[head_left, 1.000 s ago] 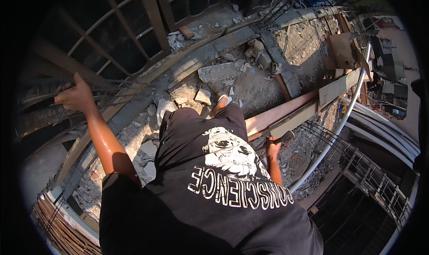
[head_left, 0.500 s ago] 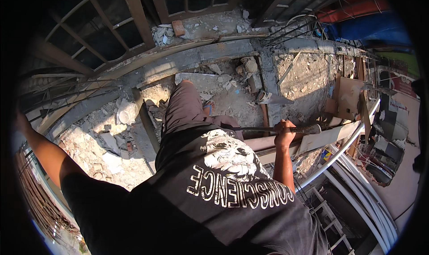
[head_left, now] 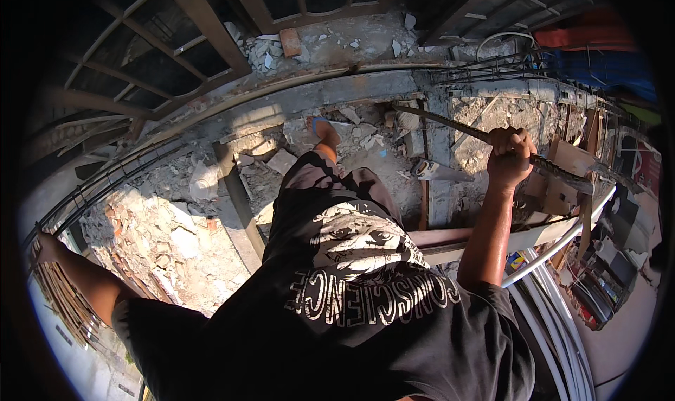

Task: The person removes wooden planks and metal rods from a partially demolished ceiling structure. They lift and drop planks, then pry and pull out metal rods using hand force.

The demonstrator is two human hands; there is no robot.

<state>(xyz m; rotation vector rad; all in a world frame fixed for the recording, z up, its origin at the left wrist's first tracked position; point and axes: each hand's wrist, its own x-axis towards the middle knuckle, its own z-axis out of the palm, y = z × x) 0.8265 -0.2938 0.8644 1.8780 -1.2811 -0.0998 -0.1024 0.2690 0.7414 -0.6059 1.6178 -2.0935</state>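
My right hand [head_left: 511,156] is wrapped round a long dark steel bar [head_left: 450,124], raised to the right of my body. The bar slants from the grey concrete beam down toward the right, its lower end past my fist. Far to the left, my left hand [head_left: 46,249] is closed at the thin steel rebar [head_left: 105,179] running along the beam; the dark rim hides part of its fingers. A handsaw [head_left: 441,171] lies on the rubble and beam beyond my lap. My foot in a blue-strapped sandal [head_left: 323,129] rests by the beam.
Broken rubble [head_left: 158,243] fills the bays between the concrete beams [head_left: 330,91]. Paned wooden frames [head_left: 211,28] stand at the far side, near a loose brick [head_left: 290,42]. White pipes [head_left: 545,316] and a broken wall opening [head_left: 612,281] lie to the right.
My right hand has risen and moved right and away from me, swinging the steel bar over the beam. My left hand has come lower against the rebar. One foot has moved out onto the beam.
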